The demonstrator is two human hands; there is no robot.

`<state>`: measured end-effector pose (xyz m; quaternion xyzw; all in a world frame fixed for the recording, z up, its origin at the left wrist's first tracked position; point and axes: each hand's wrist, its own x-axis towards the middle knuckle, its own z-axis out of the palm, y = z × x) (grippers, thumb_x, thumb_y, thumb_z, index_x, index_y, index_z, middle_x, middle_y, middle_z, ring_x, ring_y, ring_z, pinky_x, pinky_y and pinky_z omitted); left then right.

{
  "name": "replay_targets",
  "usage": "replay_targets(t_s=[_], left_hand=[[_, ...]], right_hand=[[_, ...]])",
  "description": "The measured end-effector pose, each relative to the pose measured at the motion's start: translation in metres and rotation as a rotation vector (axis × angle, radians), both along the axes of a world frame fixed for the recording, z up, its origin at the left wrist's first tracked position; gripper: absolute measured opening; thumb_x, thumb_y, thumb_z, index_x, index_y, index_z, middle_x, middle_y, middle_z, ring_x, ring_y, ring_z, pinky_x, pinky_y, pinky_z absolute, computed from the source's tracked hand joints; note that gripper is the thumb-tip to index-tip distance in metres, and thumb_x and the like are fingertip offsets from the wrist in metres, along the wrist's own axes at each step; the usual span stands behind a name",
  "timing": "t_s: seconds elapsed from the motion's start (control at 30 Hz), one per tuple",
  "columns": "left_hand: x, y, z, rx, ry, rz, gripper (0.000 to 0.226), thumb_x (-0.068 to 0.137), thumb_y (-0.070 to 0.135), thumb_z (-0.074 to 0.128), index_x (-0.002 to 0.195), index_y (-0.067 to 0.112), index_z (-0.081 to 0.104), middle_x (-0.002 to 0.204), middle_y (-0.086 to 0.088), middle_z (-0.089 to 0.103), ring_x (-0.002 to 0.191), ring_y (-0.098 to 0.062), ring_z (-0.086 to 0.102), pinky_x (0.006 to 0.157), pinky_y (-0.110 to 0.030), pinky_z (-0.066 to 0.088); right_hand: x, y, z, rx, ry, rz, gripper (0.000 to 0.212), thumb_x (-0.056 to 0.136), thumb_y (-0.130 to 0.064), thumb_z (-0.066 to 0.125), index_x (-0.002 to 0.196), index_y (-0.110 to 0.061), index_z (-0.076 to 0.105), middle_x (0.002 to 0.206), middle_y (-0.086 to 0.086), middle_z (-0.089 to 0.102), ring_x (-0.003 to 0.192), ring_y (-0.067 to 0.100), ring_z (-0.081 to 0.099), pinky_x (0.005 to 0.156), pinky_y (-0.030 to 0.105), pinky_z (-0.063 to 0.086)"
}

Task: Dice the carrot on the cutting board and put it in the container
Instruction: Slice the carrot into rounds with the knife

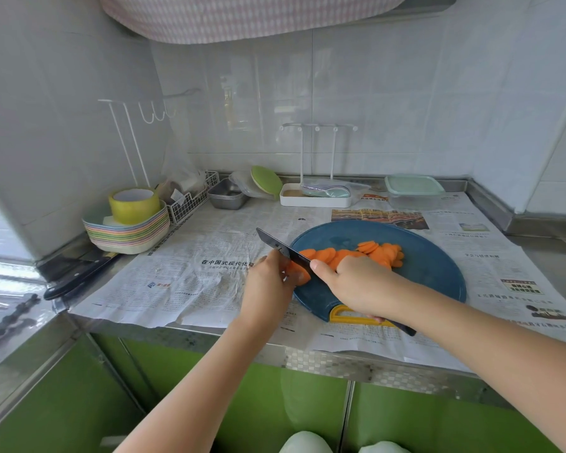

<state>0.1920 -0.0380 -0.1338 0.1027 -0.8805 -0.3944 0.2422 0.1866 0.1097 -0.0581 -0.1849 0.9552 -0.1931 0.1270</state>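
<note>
slicing the carrot stub (299, 274) on the cutting board (432, 266)
fingers (282, 260) of the left hand (268, 279) pinch the stub, the right hand (356, 282) grips the knife (281, 246); the rounds (373, 251) beside it need crosscuts into dice before the far lidded container (412, 194).

You have one view, from the wide-angle camera on your head. It looks forward and down across the tabletop (556, 269) toward the tiled back wall (373, 93), with a side wall closing in at each edge. It sits close: your left hand (268, 282) and right hand (356, 282) meet near the middle of the frame, over the near left part of the cutting board (432, 266), and both arms run in from the bottom. Green cupboard doors (275, 413) fill the lower part, a striped cover (242, 14) the top edge. Straight lines bow toward the corners.
</note>
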Motion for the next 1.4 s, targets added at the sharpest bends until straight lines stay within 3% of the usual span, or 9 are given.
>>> replay_targets(t_s=[0.27,0.43,0.5,0.63,0.73,0.93,1.07,1.27,1.4], left_hand=[[-0.007,0.0,0.011,-0.231,-0.068,-0.013,0.017,0.082,0.013,0.069,0.091,0.002,0.059,0.09,-0.011,0.063,0.081,-0.028,0.059,0.071,-0.036,0.046],[-0.006,0.0,0.017,-0.228,-0.107,0.004,0.018,0.079,0.013,0.071,0.089,0.001,0.061,0.082,-0.01,0.062,0.078,-0.028,0.059,0.068,-0.034,0.044],[-0.006,0.001,0.019,-0.206,-0.119,0.003,0.019,0.078,0.012,0.072,0.088,0.0,0.062,0.085,-0.014,0.066,0.081,-0.031,0.061,0.071,-0.038,0.049],[-0.004,0.002,0.024,-0.173,-0.131,0.006,0.019,0.076,0.009,0.071,0.086,-0.005,0.063,0.077,-0.013,0.062,0.082,-0.035,0.064,0.072,-0.04,0.05],[-0.004,0.0,0.024,-0.178,-0.116,-0.011,0.019,0.076,0.01,0.073,0.083,-0.006,0.063,0.073,-0.01,0.06,0.078,-0.034,0.064,0.071,-0.041,0.051],[-0.003,-0.002,0.025,-0.195,-0.128,-0.009,0.025,0.081,0.019,0.072,0.084,-0.005,0.064,0.076,-0.012,0.062,0.074,-0.025,0.059,0.071,-0.036,0.049],[-0.006,-0.004,0.025,-0.2,-0.124,-0.018,0.025,0.081,0.019,0.073,0.086,-0.005,0.066,0.078,-0.014,0.064,0.078,-0.028,0.062,0.072,-0.036,0.05],[-0.01,-0.009,0.025,-0.191,-0.149,-0.019,0.022,0.081,0.018,0.07,0.088,-0.003,0.068,0.082,-0.015,0.067,0.079,-0.027,0.062,0.072,-0.036,0.051],[-0.012,-0.013,0.025,-0.135,-0.151,-0.03,0.019,0.074,0.012,0.076,0.081,-0.004,0.068,0.084,-0.021,0.069,0.083,-0.034,0.065,0.073,-0.041,0.054]], right_hand=[[-0.005,-0.005,0.01,0.079,-0.129,-0.05,0.077,0.1,-0.062,0.017,0.078,0.002,0.054,0.055,0.012,0.051,0.038,0.021,0.046,0.04,0.022,0.04],[-0.005,-0.01,0.016,0.077,-0.227,-0.095,0.076,0.099,-0.064,0.018,0.131,-0.004,0.051,0.042,0.007,0.047,0.028,0.016,0.042,0.036,0.02,0.038],[-0.004,-0.011,0.016,0.081,-0.235,-0.094,0.077,0.099,-0.064,0.017,0.126,-0.002,0.054,0.048,0.008,0.047,0.031,0.017,0.042,0.036,0.02,0.038],[-0.005,-0.01,0.006,0.076,-0.153,-0.06,0.076,0.101,-0.06,0.015,0.073,0.002,0.05,0.049,0.012,0.049,0.035,0.021,0.046,0.04,0.023,0.042],[-0.006,-0.011,0.001,0.051,-0.134,-0.061,0.077,0.102,-0.056,0.014,0.061,0.0,0.047,0.048,0.013,0.048,0.037,0.022,0.046,0.05,0.027,0.047],[-0.007,-0.016,0.003,0.12,-0.139,-0.057,0.079,0.102,-0.058,0.014,0.061,0.001,0.049,0.043,0.012,0.049,0.038,0.023,0.048,0.052,0.029,0.049],[-0.008,-0.019,0.005,0.15,-0.15,-0.059,0.078,0.102,-0.056,0.013,0.067,0.003,0.051,0.052,0.015,0.051,0.038,0.023,0.048,0.048,0.027,0.046],[-0.008,-0.022,0.0,0.155,-0.189,-0.082,0.078,0.102,-0.058,0.015,0.066,0.001,0.049,0.036,0.011,0.046,0.029,0.021,0.043,0.042,0.025,0.043],[-0.01,-0.027,-0.004,0.137,-0.23,-0.099,0.076,0.102,-0.058,0.016,0.078,0.003,0.052,0.047,0.015,0.048,0.036,0.023,0.044,0.039,0.025,0.04]])
